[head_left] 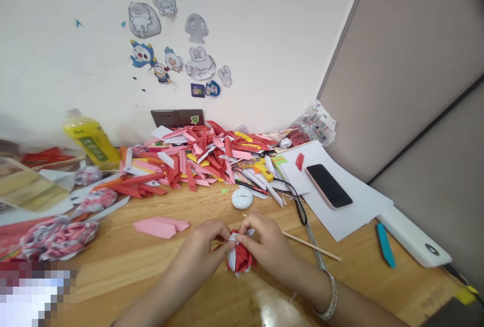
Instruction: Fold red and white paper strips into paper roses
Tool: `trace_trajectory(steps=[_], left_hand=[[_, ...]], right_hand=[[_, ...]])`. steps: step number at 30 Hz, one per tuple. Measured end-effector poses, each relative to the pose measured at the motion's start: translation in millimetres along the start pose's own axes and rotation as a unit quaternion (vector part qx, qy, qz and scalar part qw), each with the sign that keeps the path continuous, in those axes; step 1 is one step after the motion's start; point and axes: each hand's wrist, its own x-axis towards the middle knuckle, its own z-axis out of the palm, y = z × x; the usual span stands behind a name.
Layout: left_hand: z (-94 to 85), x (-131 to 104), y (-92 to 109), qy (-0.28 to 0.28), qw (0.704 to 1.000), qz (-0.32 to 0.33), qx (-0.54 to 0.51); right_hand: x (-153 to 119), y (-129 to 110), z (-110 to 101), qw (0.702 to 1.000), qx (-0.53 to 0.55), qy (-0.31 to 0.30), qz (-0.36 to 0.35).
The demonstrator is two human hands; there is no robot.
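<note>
Between both hands, low over the wooden table, is a red and white folded-paper flower [242,260]. My left hand [206,246] pinches its upper left edge with thumb and forefinger. From the other side, my right hand [266,246] grips the top of the flower, its thumb against the white paper. The fingers hide part of the upper edge. Two pink folded paper strips [161,226] lie left of my left hand. A thin wooden stick [312,246] rests on the table, partly behind my right hand. A white rounded case [242,199] sits just beyond the hands.
A heap of folded paper strips [189,155] spreads along the wall, with a yellow glue gun [263,170] at its right. A phone [328,186] lies on white paper [340,226]. Paper flowers [58,237] and a yellow bottle [92,141] stand left; a teal cutter [385,245] lies right.
</note>
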Motion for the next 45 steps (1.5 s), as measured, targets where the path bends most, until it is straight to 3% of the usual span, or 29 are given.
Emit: trace_trajectory(steps=[9,18,25,30,34,38,45], left_hand=[[2.5,-5,7,-0.021,0.99,0.024,0.14],[-2.6,-1,-2,-0.058,0.987,0.104,0.11],[-0.6,-6,6,-0.008,0.989,0.063,0.137],[-3.7,-3,5,-0.03,0.99,0.062,0.122],[-7.0,-1,1,-0.073,0.989,0.038,0.12],[-7.6,-2,3,-0.098,0.986,0.036,0.127],[-4.2,-3,4,-0.113,0.986,0.025,0.123]], right_hand=[[7,5,-16,0.993,-0.006,-0.121,-0.01],[5,8,-10,0.995,0.01,-0.097,-0.003],[2,-3,-7,0.999,0.019,-0.05,0.011],[1,-4,-5,0.999,0.03,-0.026,0.026],[-1,0,-4,0.997,0.042,-0.061,0.037],[-4,1,-3,0.993,-0.016,-0.113,0.006],[-6,3,0,0.993,-0.009,-0.121,0.011]])
